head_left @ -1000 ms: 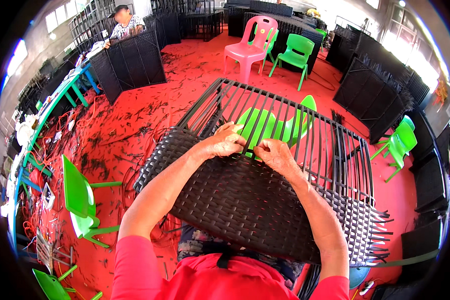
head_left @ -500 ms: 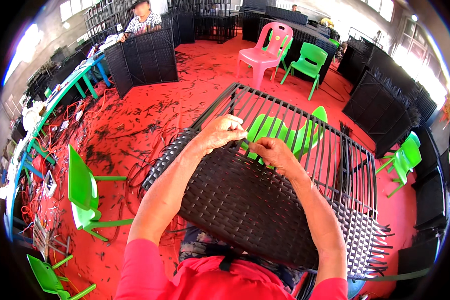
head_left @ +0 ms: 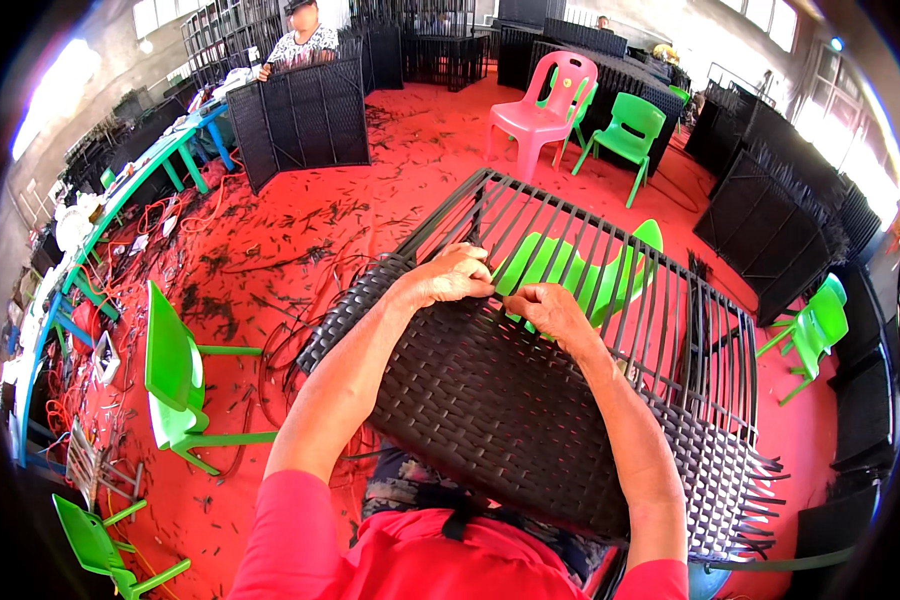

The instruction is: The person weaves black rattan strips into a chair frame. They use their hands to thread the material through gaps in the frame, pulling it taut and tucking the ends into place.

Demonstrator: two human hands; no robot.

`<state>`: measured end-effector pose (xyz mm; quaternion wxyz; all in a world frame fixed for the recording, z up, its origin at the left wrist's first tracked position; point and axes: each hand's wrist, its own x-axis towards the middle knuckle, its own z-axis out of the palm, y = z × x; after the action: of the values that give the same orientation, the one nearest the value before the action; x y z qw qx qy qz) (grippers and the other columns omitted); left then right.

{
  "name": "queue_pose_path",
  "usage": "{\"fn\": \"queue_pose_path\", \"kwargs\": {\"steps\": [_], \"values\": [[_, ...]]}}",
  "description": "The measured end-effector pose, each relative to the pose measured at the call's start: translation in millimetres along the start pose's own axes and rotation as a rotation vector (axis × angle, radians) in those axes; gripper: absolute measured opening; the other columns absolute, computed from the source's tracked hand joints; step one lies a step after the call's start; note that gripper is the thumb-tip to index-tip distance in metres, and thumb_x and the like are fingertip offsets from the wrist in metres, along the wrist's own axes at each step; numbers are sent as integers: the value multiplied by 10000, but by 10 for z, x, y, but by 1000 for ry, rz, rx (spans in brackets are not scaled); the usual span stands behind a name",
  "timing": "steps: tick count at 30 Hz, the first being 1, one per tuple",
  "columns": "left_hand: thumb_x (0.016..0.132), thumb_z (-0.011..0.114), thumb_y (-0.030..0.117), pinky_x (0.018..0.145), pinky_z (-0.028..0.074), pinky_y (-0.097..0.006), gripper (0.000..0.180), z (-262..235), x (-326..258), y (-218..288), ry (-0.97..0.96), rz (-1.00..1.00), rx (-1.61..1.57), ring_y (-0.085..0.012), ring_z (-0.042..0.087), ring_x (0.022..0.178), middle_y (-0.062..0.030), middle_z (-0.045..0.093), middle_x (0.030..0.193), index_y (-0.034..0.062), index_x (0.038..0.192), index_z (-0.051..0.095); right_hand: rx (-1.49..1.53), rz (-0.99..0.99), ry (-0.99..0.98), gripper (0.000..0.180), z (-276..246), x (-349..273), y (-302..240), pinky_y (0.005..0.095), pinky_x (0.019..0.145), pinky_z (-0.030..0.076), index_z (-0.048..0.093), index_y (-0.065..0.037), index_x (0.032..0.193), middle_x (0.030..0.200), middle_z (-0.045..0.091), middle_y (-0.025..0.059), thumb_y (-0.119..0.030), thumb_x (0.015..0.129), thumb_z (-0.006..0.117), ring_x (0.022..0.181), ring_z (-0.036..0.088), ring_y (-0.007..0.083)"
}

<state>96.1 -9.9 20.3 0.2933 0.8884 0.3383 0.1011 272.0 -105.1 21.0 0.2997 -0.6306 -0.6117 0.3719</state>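
Note:
A black frame panel [head_left: 580, 250] lies tilted across my lap, its near half covered in dark woven wicker [head_left: 490, 400] and its far half still bare vertical strands. My left hand [head_left: 455, 275] pinches a wicker strip at the edge of the weave, fingers closed on it. Close beside it, my right hand [head_left: 548, 305] grips the weaving edge as well. Both hands meet at the line where the weave stops. A green plastic chair [head_left: 560, 270] shows through the bare strands under the panel.
Green chairs [head_left: 175, 375] stand at my left, another green chair [head_left: 815, 325] at right. A pink chair [head_left: 545, 105] and green chair [head_left: 630, 135] stand further off. Black woven panels [head_left: 300, 115] with a person [head_left: 305, 35] behind them; more panels [head_left: 780, 215] at right. Strip scraps litter the red floor [head_left: 270, 250].
Both hands stay at the weaving edge, shifting slightly along it. The view has tilted a little, so the panel sits lower in the picture.

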Motion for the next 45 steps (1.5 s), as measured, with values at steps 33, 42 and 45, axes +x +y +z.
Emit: {"fn": "queue_pose_path", "kwargs": {"steps": [33, 42, 45], "values": [[764, 555, 221, 1034, 195, -390, 241, -161, -216, -422, 132, -55, 76, -340, 226, 1268, -185, 319, 1354, 128, 959, 662, 281, -121, 80, 250, 358, 456, 25, 229, 408, 246, 582, -42, 674, 559, 469, -36, -263, 790, 604, 467, 344, 35], [712, 666, 214, 992, 254, -360, 192, -209, -254, -318, 212, -83, -24, -280, 278, 1238, -174, 370, 1310, 66, 834, 676, 43, -184, 149, 252, 399, 438, -60, 276, 541, 416, 631, -1, 775, 631, 587, 32, -252, 753, 640, 582, 520, 82], [700, 681, 224, 940, 307, -344, 198, -346, -299, -413, 313, -91, -133, -263, 400, 1143, -177, 468, 1211, 56, 805, 673, 113, -173, 133, 229, 408, 427, -155, 263, 525, 415, 625, -3, 840, 633, 586, 29, -219, 763, 628, 551, 512, 79]]}}
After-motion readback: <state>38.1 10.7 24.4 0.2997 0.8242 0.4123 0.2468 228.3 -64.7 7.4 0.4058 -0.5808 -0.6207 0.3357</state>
